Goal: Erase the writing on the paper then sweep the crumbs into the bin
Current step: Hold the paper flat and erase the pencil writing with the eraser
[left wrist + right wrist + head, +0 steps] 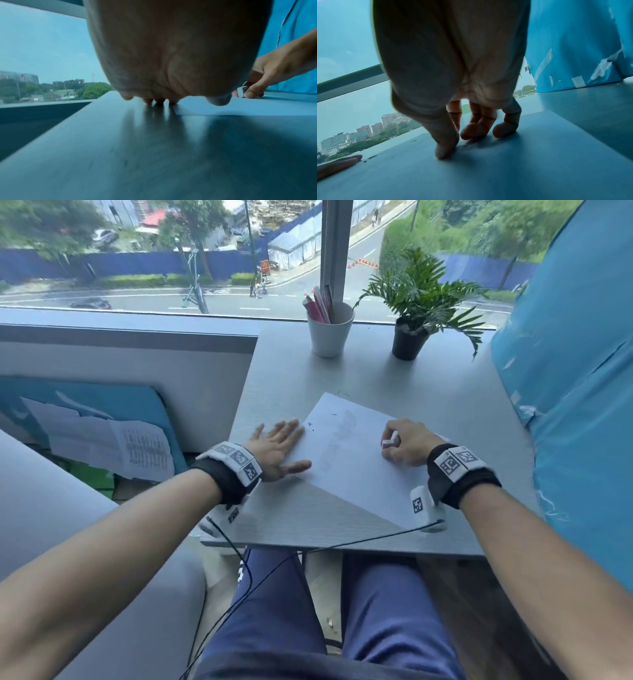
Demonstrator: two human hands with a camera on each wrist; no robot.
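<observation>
A white sheet of paper [346, 460] lies at an angle on the grey tabletop [394, 378], and everything else sits around it. The left hand [275, 448] lies flat with fingers straight and spread, palm down, across the paper's left edge — the thumb and fingertips on the sheet, the heel of the hand on the tabletop beside it. It holds nothing.

The right hand [407, 445] is on the paper's right part, fingers curled, pinching a small white eraser [390, 440] between thumb and forefinger. The eraser's lower end is down at the sheet; from the left wrist view the eraser [241, 91] shows as a pale block beside the thumb, right at the paper's surface. The ring and little fingers are tucked under, their tips near the paper [488, 169].

Faint grey pencil traces [346, 422] remain in the middle of the paper, to the left of the eraser. A few dark crumbs [310, 424] lie by the paper's upper left edge, close to the left fingertips — more specks [371, 157] show in the right wrist view.

Beyond the paper's far corner, near the window, stand a white cup [330, 332] of pens and a small potted plant [411, 337]. A blue panel [575, 371] rises on the paper's right side.
</observation>
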